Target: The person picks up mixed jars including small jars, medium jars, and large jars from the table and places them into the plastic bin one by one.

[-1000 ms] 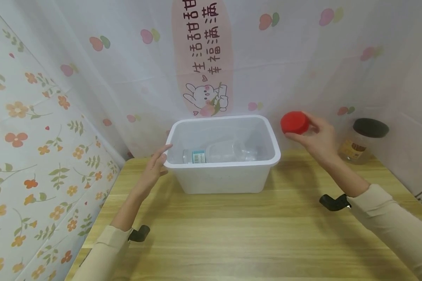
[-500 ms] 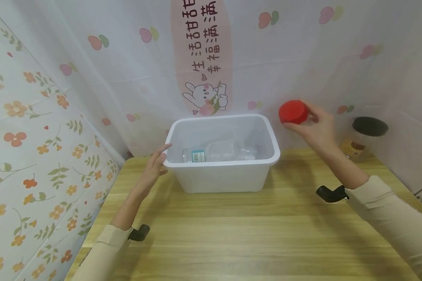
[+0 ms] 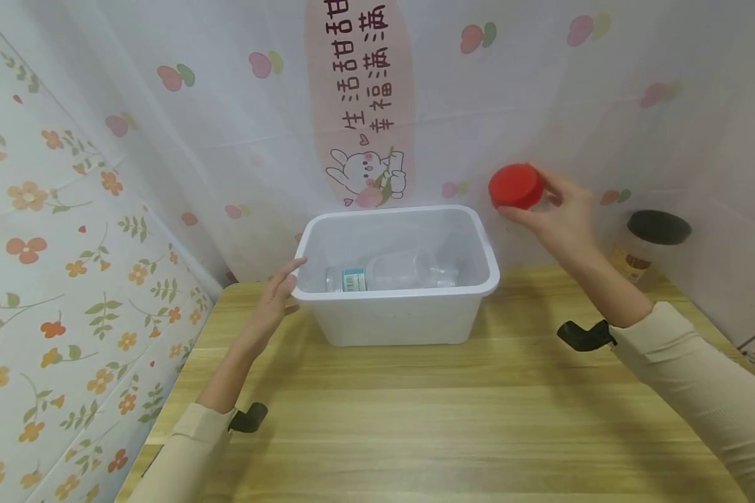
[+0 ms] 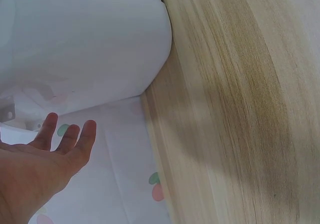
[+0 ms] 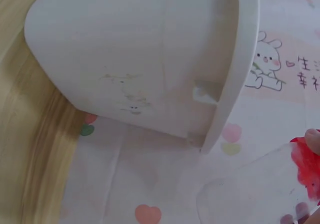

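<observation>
Holding a red-lidded clear jar (image 3: 516, 187) up in the air, the right hand (image 3: 556, 216) is gripping it with the thumb below and the fingers curled over the top, so that the red lid (image 3: 514, 186) is facing the camera, above and just to the right of the bin's (image 3: 400, 318) right rim. In the right wrist view the jar is showing only as a faint clear outline with a smear of red (image 5: 305, 166) at the frame's edge, a fingertip (image 5: 313, 140) beside it, and the bin's outer wall (image 5: 135, 58) is filling most of that picture. The left hand (image 3: 275, 300) is resting open with its fingers straight, fingertips touching the bin's left rim near the front corner; the left wrist view is showing the same relaxed fingers (image 4: 65, 144) lying just beside the bin's rounded wall (image 4: 85, 38). The white bin is standing on a wooden table (image 3: 453, 426), pushed toward the back against the patterned wall covering. Inside it a clear bottle (image 3: 393, 274) is lying on its side, its blue-and-white label (image 3: 355, 280) toward the left. Another jar with a dark lid (image 3: 644, 248) is standing at the table's far right, well apart from the bin and partly behind the right forearm. Both arms are wearing cream sleeves (image 3: 692, 377).
</observation>
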### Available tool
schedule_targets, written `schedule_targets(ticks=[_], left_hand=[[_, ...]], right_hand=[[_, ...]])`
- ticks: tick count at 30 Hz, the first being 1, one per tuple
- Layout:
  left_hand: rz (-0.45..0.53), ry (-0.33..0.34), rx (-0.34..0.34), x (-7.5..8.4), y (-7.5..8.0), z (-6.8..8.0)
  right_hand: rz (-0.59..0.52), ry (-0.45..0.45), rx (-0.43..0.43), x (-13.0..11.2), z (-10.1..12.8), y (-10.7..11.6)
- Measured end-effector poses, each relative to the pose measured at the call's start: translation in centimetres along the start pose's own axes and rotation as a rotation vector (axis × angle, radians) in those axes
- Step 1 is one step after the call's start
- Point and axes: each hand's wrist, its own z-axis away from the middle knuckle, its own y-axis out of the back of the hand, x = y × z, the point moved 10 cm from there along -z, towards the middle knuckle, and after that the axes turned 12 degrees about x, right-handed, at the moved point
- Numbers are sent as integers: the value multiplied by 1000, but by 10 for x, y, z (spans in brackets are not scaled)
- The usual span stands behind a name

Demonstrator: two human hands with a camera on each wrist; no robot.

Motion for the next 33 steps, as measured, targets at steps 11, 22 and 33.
schedule_targets(ticks=[11, 22, 33], left_hand=[[2, -5, -19, 0, -1, 2], [-5, -2, -19, 1, -2, 1], [-4, 0, -13, 0, -1, 2]], right_hand=[[-45, 48, -3, -20, -3, -9], [-106, 72, -18, -40, -6, -21], [-111, 79, -53, -53, -3, -33]])
